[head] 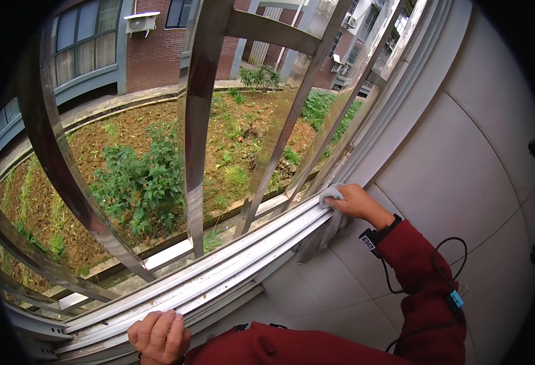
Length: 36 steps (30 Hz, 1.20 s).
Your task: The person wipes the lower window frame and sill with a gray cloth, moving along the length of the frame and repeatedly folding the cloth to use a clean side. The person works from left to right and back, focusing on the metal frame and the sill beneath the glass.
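Note:
My right hand (356, 201) grips a grey cloth (333, 197) and presses it on the white window track (249, 248) near the corner of the frame. Part of the cloth hangs down over the inner side, beside the tiled wall. My left hand (160, 335) is loosely curled, its fingers together, at the inner edge of the same track near its lower left end. No object shows in it; its palm is hidden. Specks of dirt and small brown bits lie in the grooves of the track.
Metal security bars (197, 137) stand just outside the track. Beyond them are a soil bed with a leafy shrub (144, 178) and a brick building (151, 59). Light tiles (436, 169) cover the surface at right. A black cable (450, 239) loops by my right sleeve, near a blue clip (455, 300).

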### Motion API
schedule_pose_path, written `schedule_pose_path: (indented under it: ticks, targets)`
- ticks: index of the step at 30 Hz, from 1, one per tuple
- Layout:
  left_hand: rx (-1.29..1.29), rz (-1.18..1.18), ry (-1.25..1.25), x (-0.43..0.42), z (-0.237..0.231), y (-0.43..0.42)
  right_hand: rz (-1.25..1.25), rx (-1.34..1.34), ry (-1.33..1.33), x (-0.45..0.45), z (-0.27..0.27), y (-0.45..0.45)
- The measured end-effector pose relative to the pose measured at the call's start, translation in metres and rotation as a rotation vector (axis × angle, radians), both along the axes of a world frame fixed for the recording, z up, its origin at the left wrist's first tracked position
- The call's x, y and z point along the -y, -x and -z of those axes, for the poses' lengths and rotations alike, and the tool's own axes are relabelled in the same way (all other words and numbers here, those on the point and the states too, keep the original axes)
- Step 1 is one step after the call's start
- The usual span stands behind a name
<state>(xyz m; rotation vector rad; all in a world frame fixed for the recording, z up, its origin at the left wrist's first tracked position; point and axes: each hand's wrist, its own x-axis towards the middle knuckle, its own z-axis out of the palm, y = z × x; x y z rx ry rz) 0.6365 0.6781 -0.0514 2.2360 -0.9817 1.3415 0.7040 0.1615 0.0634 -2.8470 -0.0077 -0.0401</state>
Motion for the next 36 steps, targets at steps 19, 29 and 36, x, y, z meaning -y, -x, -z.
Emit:
schedule_pose_path:
  ticks: [19,29,36]
  targets:
    - [-0.097,-0.017,-0.116,-0.009,-0.005,0.009,0.078,-0.028,0.585,-0.011,0.012,0.014]
    - [-0.079,0.016,-0.077,-0.007,-0.003,0.009,0.025,0.017,0.174,0.013,0.012,-0.005]
    - [-0.033,0.032,-0.119,-0.009,-0.003,0.004,0.382,0.099,-1.081,0.036,-0.014,0.02]
